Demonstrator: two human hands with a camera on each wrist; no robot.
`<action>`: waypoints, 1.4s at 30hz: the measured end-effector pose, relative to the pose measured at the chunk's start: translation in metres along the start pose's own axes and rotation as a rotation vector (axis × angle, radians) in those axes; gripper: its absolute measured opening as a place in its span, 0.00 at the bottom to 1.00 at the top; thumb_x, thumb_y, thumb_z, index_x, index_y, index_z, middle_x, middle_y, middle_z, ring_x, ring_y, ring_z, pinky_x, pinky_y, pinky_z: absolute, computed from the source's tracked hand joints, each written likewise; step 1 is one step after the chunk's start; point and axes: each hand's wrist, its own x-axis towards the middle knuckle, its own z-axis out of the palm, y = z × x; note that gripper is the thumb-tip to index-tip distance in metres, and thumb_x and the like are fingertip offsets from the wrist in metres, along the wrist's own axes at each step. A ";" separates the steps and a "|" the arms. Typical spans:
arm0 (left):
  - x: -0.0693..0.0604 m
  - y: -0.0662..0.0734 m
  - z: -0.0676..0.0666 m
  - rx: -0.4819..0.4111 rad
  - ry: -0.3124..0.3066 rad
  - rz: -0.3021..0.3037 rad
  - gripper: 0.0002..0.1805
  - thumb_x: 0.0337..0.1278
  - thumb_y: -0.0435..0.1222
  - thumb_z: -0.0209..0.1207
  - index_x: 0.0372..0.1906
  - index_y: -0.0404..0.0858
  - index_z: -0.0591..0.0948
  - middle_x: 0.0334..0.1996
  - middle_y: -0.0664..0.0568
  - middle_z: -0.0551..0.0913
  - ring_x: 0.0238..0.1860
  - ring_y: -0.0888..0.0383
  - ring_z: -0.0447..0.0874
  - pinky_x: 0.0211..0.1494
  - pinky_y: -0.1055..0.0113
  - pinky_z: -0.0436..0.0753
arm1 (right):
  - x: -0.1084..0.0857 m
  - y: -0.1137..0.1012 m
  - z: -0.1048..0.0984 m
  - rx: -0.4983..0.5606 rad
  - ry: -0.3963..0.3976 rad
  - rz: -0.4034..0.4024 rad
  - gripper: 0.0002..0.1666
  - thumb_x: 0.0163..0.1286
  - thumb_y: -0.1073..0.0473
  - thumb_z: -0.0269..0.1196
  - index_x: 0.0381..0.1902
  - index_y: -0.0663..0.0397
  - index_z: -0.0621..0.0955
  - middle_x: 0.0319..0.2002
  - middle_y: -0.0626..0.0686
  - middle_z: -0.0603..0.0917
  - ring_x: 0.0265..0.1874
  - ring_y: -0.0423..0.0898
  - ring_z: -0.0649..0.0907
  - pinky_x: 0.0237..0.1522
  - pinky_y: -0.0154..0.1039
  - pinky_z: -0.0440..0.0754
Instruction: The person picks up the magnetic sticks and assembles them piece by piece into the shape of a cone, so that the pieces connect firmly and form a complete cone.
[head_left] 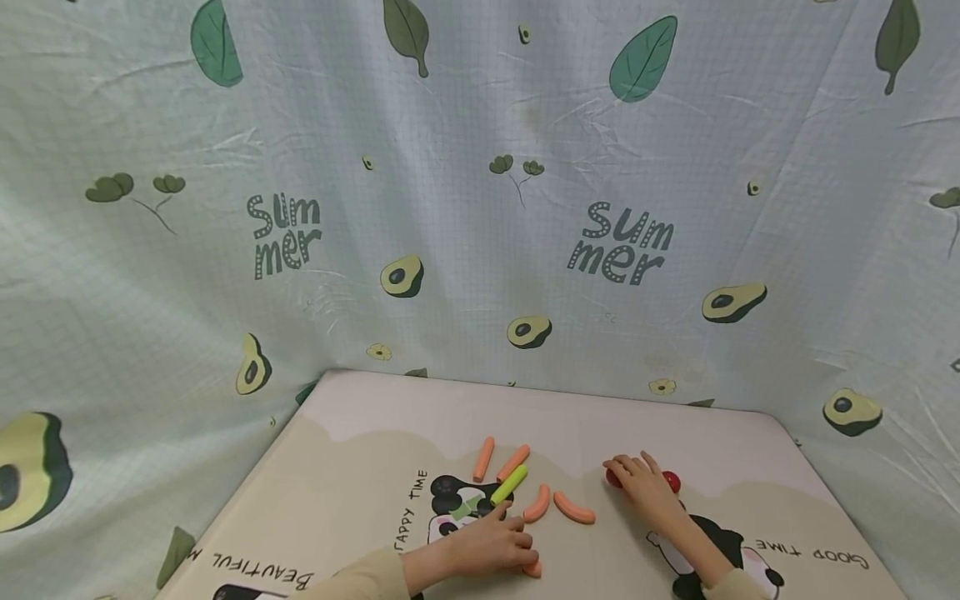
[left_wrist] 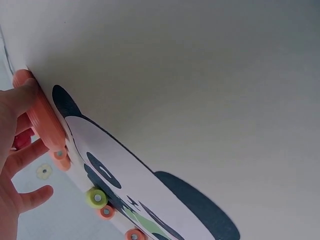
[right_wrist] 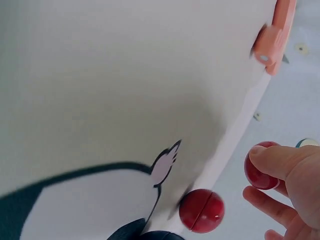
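Observation:
My left hand [head_left: 486,546] is low in the middle of the head view. Between its thumb and a finger it pinches an orange curved stick [left_wrist: 46,117], ribbed and down at the table surface; the other fingers spread apart. My right hand [head_left: 647,490], on the right, holds a red ball [right_wrist: 261,167] between thumb and fingers. A second red ball [right_wrist: 202,210] with a seam line rests on the table close by. Ahead of the left hand lie a yellow-green stick [head_left: 510,485], two straight orange sticks [head_left: 484,458] and two curved orange sticks [head_left: 573,508].
The pale table [head_left: 345,467] carries printed pandas and lettering. Behind it and at its sides hangs a light curtain [head_left: 450,217] printed with avocados and leaves. The table's far edge meets this curtain.

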 end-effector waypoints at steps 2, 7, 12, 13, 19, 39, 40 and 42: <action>0.000 0.000 -0.001 -0.005 0.002 -0.001 0.07 0.58 0.46 0.49 0.39 0.57 0.75 0.34 0.69 0.77 0.39 0.68 0.70 0.51 0.57 0.74 | 0.000 -0.003 -0.002 0.008 0.003 -0.009 0.22 0.45 0.68 0.67 0.42 0.54 0.78 0.40 0.51 0.79 0.38 0.48 0.79 0.53 0.55 0.68; 0.001 0.001 0.000 -0.012 0.013 -0.001 0.07 0.60 0.47 0.48 0.38 0.56 0.76 0.31 0.68 0.77 0.39 0.67 0.70 0.51 0.57 0.74 | -0.002 -0.011 -0.005 0.029 -0.031 -0.017 0.23 0.46 0.68 0.67 0.43 0.53 0.77 0.41 0.50 0.79 0.43 0.47 0.79 0.54 0.55 0.67; 0.001 0.000 0.002 -0.024 0.005 -0.003 0.07 0.61 0.47 0.47 0.38 0.56 0.76 0.31 0.68 0.77 0.38 0.68 0.70 0.51 0.56 0.73 | -0.005 -0.018 -0.007 0.038 -0.033 -0.034 0.24 0.44 0.69 0.68 0.43 0.53 0.77 0.41 0.50 0.79 0.44 0.47 0.78 0.54 0.54 0.68; 0.001 0.000 0.002 -0.026 0.004 -0.003 0.07 0.61 0.47 0.47 0.38 0.57 0.76 0.31 0.68 0.77 0.38 0.68 0.70 0.51 0.56 0.73 | -0.005 -0.019 -0.007 0.034 -0.029 -0.043 0.24 0.44 0.69 0.68 0.42 0.53 0.77 0.41 0.50 0.79 0.44 0.47 0.78 0.54 0.54 0.68; 0.002 0.000 0.000 -0.019 -0.004 0.003 0.07 0.60 0.48 0.47 0.38 0.57 0.76 0.32 0.69 0.78 0.39 0.68 0.70 0.51 0.57 0.74 | -0.011 -0.026 -0.009 0.064 -0.058 -0.065 0.24 0.45 0.67 0.68 0.43 0.52 0.77 0.42 0.49 0.79 0.46 0.46 0.77 0.54 0.54 0.68; 0.001 0.000 0.001 0.026 -0.012 0.003 0.08 0.61 0.48 0.45 0.38 0.58 0.75 0.34 0.68 0.77 0.41 0.67 0.71 0.52 0.58 0.74 | -0.013 -0.054 -0.016 0.120 -0.076 -0.130 0.24 0.44 0.59 0.70 0.42 0.47 0.77 0.38 0.46 0.78 0.42 0.45 0.76 0.52 0.54 0.69; 0.001 0.000 0.001 0.029 -0.012 0.003 0.08 0.61 0.48 0.45 0.38 0.58 0.75 0.34 0.68 0.77 0.42 0.67 0.71 0.52 0.58 0.74 | -0.013 -0.055 -0.017 0.124 -0.093 -0.127 0.24 0.45 0.59 0.70 0.43 0.47 0.76 0.38 0.47 0.78 0.42 0.45 0.76 0.52 0.54 0.69; 0.001 0.001 0.001 0.033 -0.010 0.002 0.08 0.61 0.48 0.45 0.38 0.58 0.75 0.34 0.68 0.78 0.42 0.67 0.70 0.52 0.59 0.73 | -0.013 -0.057 -0.018 0.131 -0.120 -0.125 0.24 0.46 0.58 0.69 0.44 0.48 0.76 0.39 0.47 0.78 0.43 0.45 0.76 0.53 0.54 0.68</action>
